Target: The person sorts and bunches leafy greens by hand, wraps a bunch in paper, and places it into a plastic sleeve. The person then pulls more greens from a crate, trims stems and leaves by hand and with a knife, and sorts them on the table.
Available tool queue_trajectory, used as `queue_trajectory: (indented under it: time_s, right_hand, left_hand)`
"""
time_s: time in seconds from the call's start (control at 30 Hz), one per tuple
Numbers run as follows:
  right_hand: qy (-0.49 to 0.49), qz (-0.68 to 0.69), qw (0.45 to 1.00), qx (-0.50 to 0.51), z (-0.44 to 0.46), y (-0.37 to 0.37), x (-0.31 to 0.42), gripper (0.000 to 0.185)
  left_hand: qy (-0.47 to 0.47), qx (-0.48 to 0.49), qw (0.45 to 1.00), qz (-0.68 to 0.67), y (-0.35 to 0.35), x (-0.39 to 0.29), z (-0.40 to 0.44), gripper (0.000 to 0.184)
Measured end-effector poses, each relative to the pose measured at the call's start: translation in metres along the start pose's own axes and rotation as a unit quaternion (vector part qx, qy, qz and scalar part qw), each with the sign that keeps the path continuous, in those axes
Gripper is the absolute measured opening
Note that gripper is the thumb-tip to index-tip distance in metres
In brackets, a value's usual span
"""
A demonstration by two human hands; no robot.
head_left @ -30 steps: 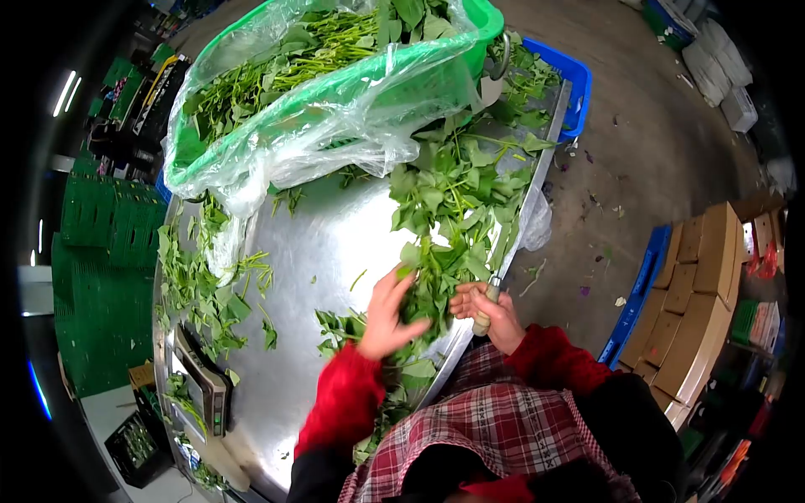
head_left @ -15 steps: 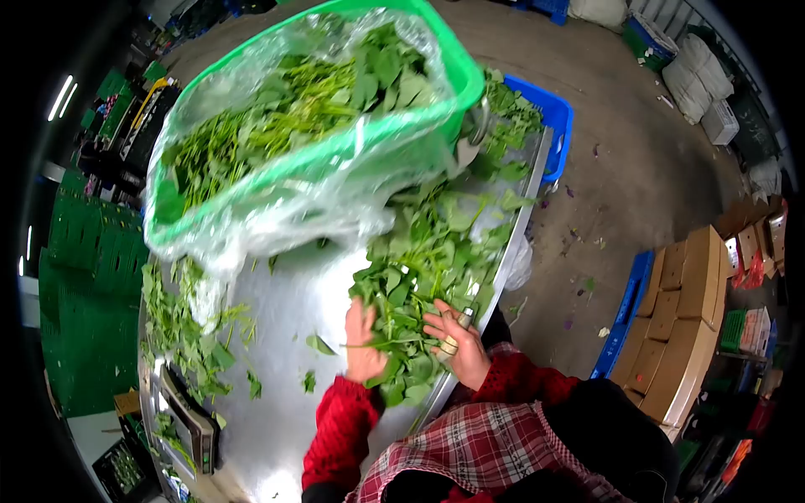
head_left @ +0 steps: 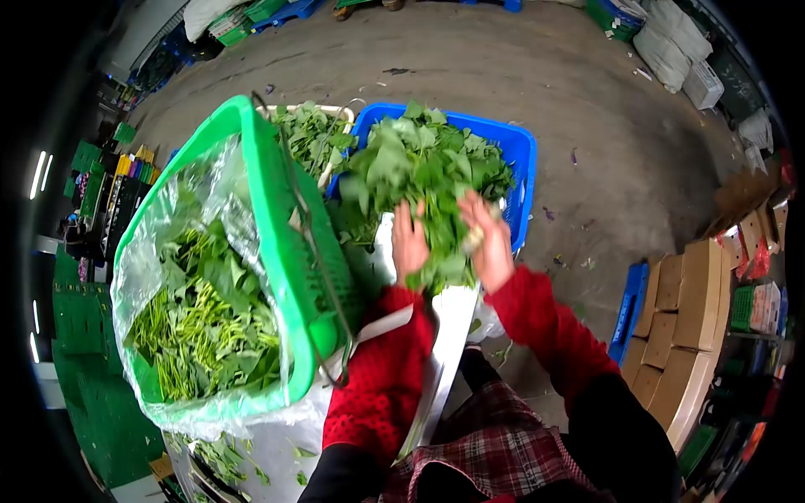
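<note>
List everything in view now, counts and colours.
Greens: uncounted, green, in containers, between hands
Green basket: 1, green, left
Liner: 1, clear, in green basket
Blue crate: 1, blue, beyond hands
Pale basket: 1, cream, left of blue crate
Table: 1, silver, bottom centre
Cardboard boxes: several, brown, right
Pallet: 1, blue, beside boxes
Sacks: several, white, upper right
Stacked crates: several, green, left
Pale handle: 1, cream, blurred, right hand
Apron: 1, red plaid, bottom
Left hand: 1, red-sleeved, against greens
Right hand: 1, red-sleeved, against greens
</note>
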State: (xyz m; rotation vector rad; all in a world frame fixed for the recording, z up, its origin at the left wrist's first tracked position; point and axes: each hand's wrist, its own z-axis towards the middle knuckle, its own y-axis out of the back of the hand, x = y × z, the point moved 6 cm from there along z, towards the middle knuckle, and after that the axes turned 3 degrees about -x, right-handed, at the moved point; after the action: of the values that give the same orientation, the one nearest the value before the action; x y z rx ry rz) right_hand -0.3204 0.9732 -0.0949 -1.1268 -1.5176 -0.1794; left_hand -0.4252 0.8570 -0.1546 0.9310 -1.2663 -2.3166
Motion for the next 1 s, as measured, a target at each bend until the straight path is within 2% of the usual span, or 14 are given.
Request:
queue_trajectory:
  time_s: [0.07, 0.23, 0.3, 0.37, 0.4, 0.43, 0.5, 0.6, 0.67, 0.73, 0.8, 0.87, 0.9, 1.0]
  right_hand:
    - [0.041, 0.023, 0.999, 0.005, 0.060, -0.004, 0.029, 0.066]
    - [0.138, 0.006, 0.990, -0.007, 0.053, -0.013, 0.105, 0.058]
    - [0.029, 0.094, 0.989, 0.109, 0.018, -0.025, 0.055, 0.054]
    - [-0.157, 0.074, 0.979, 0.107, -0.021, -0.011, -0.039, 0.054]
    - [-0.284, -0.007, 0.948, 0.142, -0.037, -0.004, -0.075, 0.064]
    - [-0.318, -0.063, 0.935, 0.146, -0.039, 0.009, -0.098, 0.061]
    - [-0.252, 0.045, 0.952, 0.166, 0.021, 0.010, -0.104, 0.047]
    - [-0.068, -0.097, 0.989, 0.087, 0.140, -0.007, -0.060, 0.035]
    - [-0.005, -0.062, 0.995, 0.072, 0.082, -0.050, -0.008, 0.028]
    - [0.073, -0.243, 0.934, 0.250, 0.022, -0.050, -0.002, 0.021]
    - [0.065, -0.277, 0.918, 0.275, -0.044, -0.017, -0.037, 0.008]
    - [0.323, -0.416, 0.724, 0.446, -0.128, -0.031, -0.038, 0.013]
    - [0.222, -0.408, 0.722, 0.513, -0.149, -0.030, -0.060, 0.023]
    - [0.236, -0.468, 0.642, 0.560, -0.200, -0.041, -0.102, 0.030]
  left_hand:
    - [0.093, -0.024, 0.994, -0.044, 0.021, -0.025, 0.054, 0.095]
    - [0.040, -0.074, 0.984, -0.157, 0.067, -0.067, 0.046, 0.073]
    - [0.029, 0.000, 0.980, -0.195, 0.078, -0.062, -0.027, 0.049]
    - [0.241, 0.124, 0.885, -0.380, 0.083, -0.043, -0.131, 0.040]
    - [-0.008, 0.038, 0.994, -0.104, 0.123, -0.072, -0.165, 0.037]
    - [0.006, 0.084, 0.991, -0.101, 0.144, -0.069, -0.208, 0.039]
    - [0.085, 0.060, 0.994, -0.035, 0.188, -0.056, -0.282, 0.042]
    - [0.284, -0.009, 0.956, 0.066, 0.280, -0.027, -0.337, 0.033]
    - [0.416, -0.196, 0.866, 0.195, 0.337, -0.006, -0.390, 0.041]
    - [0.460, -0.297, 0.802, 0.238, 0.399, 0.019, -0.399, 0.044]
    - [0.405, -0.393, 0.783, 0.260, 0.457, 0.032, -0.378, 0.042]
    - [0.337, -0.422, 0.800, 0.262, 0.504, 0.034, -0.321, 0.040]
    - [0.309, -0.424, 0.814, 0.247, 0.516, 0.039, -0.296, 0.040]
    - [0.213, -0.382, 0.878, 0.196, 0.530, 0.061, -0.217, 0.041]
